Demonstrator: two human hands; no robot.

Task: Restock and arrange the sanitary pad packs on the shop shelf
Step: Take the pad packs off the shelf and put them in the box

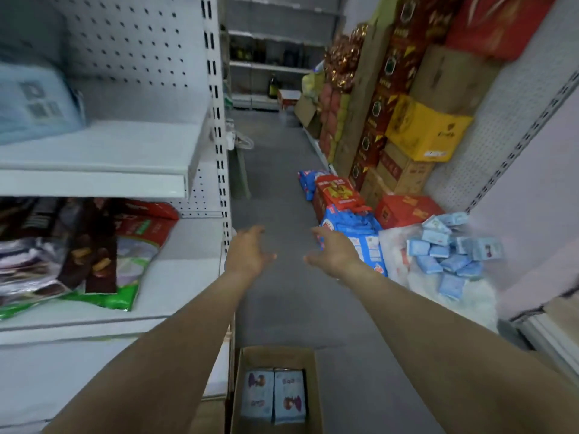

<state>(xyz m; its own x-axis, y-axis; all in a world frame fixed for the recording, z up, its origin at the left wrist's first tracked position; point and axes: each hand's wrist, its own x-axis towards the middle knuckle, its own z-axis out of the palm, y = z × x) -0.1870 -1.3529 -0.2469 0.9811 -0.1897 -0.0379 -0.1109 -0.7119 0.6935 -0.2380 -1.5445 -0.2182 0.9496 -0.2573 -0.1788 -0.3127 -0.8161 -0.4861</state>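
Two pale-blue packs (pixel 289 396) stand in the box (pixel 247 358), long axes along the aisle (pixel 282 308). Left hand (pixel 247 252) and right hand (pixel 336 253) are spread and empty.

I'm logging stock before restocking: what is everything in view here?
cardboard box: one, brown, open, floor at bottom centre
pad packs in box: two, light blue, side by side
loose pad packs: a heap, light blue, floor at right
blue-and-white bags: several, floor beside the heap
cartons: many, red, yellow, brown, stacked along the right wall
snack bags: several, mixed colours, lower shelf
large pack: one, light blue, upper shelf
left hand: one, empty, over the aisle
right hand: one, empty, over the aisle
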